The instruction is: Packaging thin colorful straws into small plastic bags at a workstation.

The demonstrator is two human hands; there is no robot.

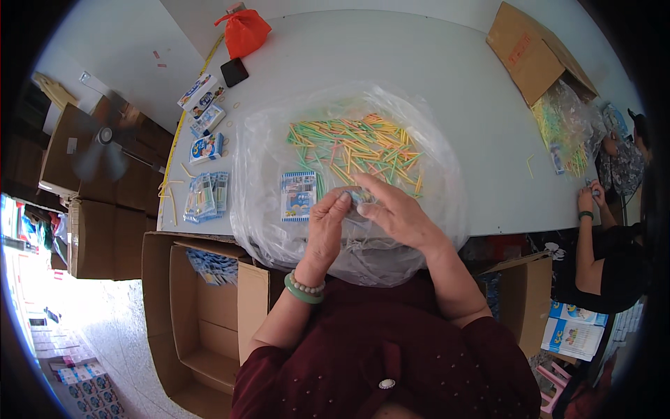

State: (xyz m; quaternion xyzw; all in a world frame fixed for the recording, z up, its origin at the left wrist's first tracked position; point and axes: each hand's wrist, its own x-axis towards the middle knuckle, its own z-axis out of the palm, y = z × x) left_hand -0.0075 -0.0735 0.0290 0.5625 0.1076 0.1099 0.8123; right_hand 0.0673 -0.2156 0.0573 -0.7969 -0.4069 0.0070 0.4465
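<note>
My left hand [326, 222], with a green bangle and a beaded bracelet at the wrist, pinches a small blue-and-clear plastic packet [356, 197] between thumb and fingers. My right hand [403, 215] is close beside it, index finger stretched out and thumb apart, at the packet's right side. Both hands partly hide the packet. Just beyond lies a loose heap of thin yellow, green and pink sticks [363, 143] on a clear plastic sheet [262, 150]. Left of my hands, flat blue-and-white printed packets [299, 195] rest on the same sheet.
Filled packets [207, 195] and small boxes [206, 148] line the table's left side. A red bag [246, 33] stands farther back. An open carton [202, 300] sits below the left edge. At right, a person's hands [592, 195] work near a tipped carton [534, 49].
</note>
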